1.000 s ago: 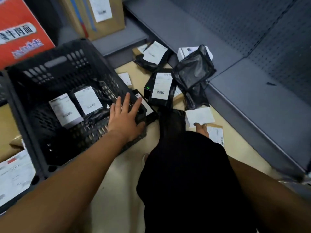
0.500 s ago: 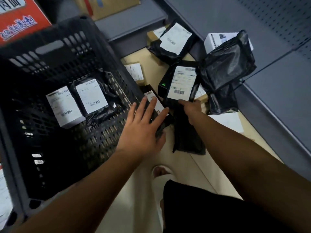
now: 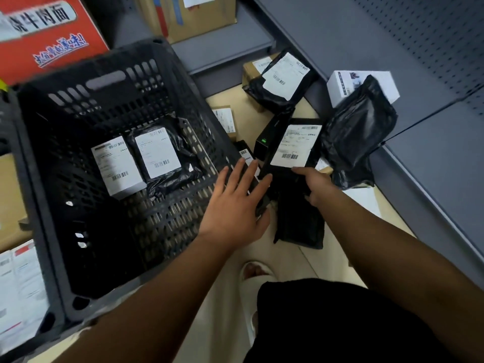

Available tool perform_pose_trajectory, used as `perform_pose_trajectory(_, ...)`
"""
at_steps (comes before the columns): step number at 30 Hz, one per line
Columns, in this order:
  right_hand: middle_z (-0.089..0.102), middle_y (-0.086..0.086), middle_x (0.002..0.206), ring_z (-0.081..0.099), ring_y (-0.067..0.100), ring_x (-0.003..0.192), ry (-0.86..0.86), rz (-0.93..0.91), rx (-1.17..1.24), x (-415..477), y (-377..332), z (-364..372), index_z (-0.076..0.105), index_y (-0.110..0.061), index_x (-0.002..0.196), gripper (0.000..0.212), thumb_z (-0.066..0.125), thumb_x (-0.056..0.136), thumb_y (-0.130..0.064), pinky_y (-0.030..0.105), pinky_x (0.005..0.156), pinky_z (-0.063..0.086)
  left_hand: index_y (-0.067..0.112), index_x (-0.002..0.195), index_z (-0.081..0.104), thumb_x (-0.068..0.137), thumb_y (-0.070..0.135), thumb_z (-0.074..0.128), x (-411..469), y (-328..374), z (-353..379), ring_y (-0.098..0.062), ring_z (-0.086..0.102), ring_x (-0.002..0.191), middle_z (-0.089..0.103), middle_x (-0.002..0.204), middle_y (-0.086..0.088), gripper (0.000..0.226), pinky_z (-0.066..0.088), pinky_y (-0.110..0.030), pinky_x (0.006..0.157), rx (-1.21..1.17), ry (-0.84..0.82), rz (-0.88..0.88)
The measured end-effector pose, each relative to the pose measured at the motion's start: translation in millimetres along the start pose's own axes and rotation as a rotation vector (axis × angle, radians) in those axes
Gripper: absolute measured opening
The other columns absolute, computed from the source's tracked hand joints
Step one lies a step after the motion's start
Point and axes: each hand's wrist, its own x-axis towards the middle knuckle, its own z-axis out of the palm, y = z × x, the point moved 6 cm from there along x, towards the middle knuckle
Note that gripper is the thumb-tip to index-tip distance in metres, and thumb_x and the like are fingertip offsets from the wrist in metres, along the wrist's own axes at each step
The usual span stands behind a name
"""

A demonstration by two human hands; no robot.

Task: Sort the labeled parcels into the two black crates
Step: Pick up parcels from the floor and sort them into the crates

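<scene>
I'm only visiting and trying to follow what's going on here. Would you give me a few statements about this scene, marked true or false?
1. Two labelled parcels, a white box and a black bag, lie inside the black crate. True.
2. The left hand is clenched in a fist. False: its fingers are straight, spread over the crate's right wall.
3. The right hand grips the near end of a labelled black box outside the crate. True.
4. The red carton sits inside the crate. False: it stands beyond the crate, at the upper left.
</scene>
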Motion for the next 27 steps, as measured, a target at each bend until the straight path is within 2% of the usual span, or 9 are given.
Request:
perform_pose_trajectory(4, 0.075, 0.011, 0.099, 0.075, 0.024, 0.071, -0.069, -0.011, -0.043, -49.2, -26.0, -14.5, 0.066, -0.008, 0.114, 0.047, 0.084, 0.072, -0.019, 0.026, 0.051, 0.057, 0.032, 0.158, 0.019, 0.095, 0.06, 0.033, -0.8, -1.0, -4.4, -0.025, -0.007, 0.154, 0.007, 0.168, -0.005, 0.07, -0.009, -0.046, 0.124, -0.072, -0.067, -0.012)
perform_pose_trajectory(7, 0.073, 0.005, 0.079, 0.071, 0.017, 0.057, -0.14, -0.033, -0.102, -95.9, -53.0, -17.6, 0.068, -0.01, 0.109, 0.034, 0.078, 0.08, -0.023, 0.019, 0.042, 0.05, 0.035, 0.157, 0.024, 0.096, 0.059, 0.039, -12.9, -9.4, -24.7, -0.022, 0.0, 0.154, 0.013, 0.167, -0.002, 0.068, -0.009, -0.04, 0.124, -0.25, -0.006, -0.03)
perform_pose_trajectory(10, 0.073, 0.002, 0.083, 0.071, 0.017, 0.07, -0.168, -0.124, -0.162, -139.1, -74.4, -15.1, 0.068, -0.015, 0.112, 0.043, 0.082, 0.073, -0.03, 0.022, 0.049, 0.051, 0.031, 0.153, 0.037, 0.094, 0.054, 0.047, -42.1, -31.6, -67.3, -0.025, 0.017, 0.151, 0.024, 0.164, -0.004, 0.064, 0.004, -0.041, 0.124, -0.378, 0.11, -0.11)
perform_pose_trajectory(13, 0.073, 0.001, 0.093, 0.068, 0.017, 0.086, -0.155, -0.288, -0.231, -186.8, -91.6, -9.9, 0.066, -0.013, 0.105, 0.037, 0.083, 0.073, -0.022, 0.027, 0.064, 0.048, 0.029, 0.149, 0.042, 0.09, 0.057, 0.048, -78.4, -63.9, -114.3, -0.026, 0.027, 0.147, 0.032, 0.16, -0.005, 0.066, 0.022, -0.045, 0.122, -0.46, 0.107, -0.239)
perform_pose_trajectory(17, 0.075, 0.004, 0.1, 0.072, 0.022, 0.089, -0.166, -0.381, -0.209, -251.7, -113.5, 8.2, 0.063, -0.01, 0.116, 0.065, 0.088, 0.058, -0.024, 0.03, 0.066, 0.052, 0.024, 0.144, 0.048, 0.096, 0.038, 0.063, -129.9, -109.8, -177.2, -0.021, 0.041, 0.138, 0.044, 0.15, 0.0, 0.052, 0.033, -0.029, 0.109, -0.593, 0.095, -0.397)
perform_pose_trajectory(21, 0.073, -0.003, 0.078, 0.066, 0.013, 0.076, -0.276, -0.438, -0.264, -322.4, -120.5, 34.5, 0.066, -0.017, 0.097, 0.026, 0.081, 0.076, -0.022, 0.026, 0.061, 0.048, 0.025, 0.128, 0.06, 0.095, 0.029, 0.066, -196.0, -148.6, -212.8, -0.015, 0.061, 0.112, 0.062, 0.126, 0.001, 0.034, 0.05, -0.028, 0.091, -0.914, 0.277, -0.628)
perform_pose_trajectory(23, 0.074, -0.006, 0.071, 0.066, 0.013, 0.079, -0.357, -0.441, -0.306, -353.9, -114.3, 53.0, 0.068, -0.021, 0.093, 0.021, 0.08, 0.077, -0.025, 0.029, 0.068, 0.051, 0.02, 0.118, 0.066, 0.096, 0.031, 0.064, -226.1, -160.0, -215.9, -0.008, 0.06, 0.101, 0.064, 0.112, 0.006, 0.025, 0.047, -0.025, 0.076, -1.039, 0.322, -0.77)
perform_pose_trajectory(25, 0.075, -0.004, 0.086, 0.066, 0.015, 0.089, -0.44, -0.393, -0.327, -380.6, -100.2, 75.3, 0.07, -0.023, 0.1, 0.028, 0.081, 0.075, -0.029, 0.032, 0.072, 0.052, 0.021, 0.112, 0.069, 0.095, 0.04, 0.064, -245.7, -171.2, -215.6, -0.017, 0.06, 0.11, 0.067, 0.115, 0.003, 0.026, 0.046, -0.034, 0.085, -1.158, 0.325, -0.882)
perform_pose_trajectory(27, 0.071, 0.001, 0.102, 0.064, 0.02, 0.098, -0.508, -0.306, -0.288, -400.3, -78.5, 96.3, 0.069, -0.021, 0.109, 0.037, 0.081, 0.075, -0.029, 0.036, 0.074, 0.054, 0.024, 0.117, 0.067, 0.094, 0.043, 0.063, -255.6, -173.7, -219.0, -0.02, 0.059, 0.119, 0.067, 0.125, 0.0, 0.03, 0.049, -0.037, 0.09, -1.329, 0.315, -0.873)
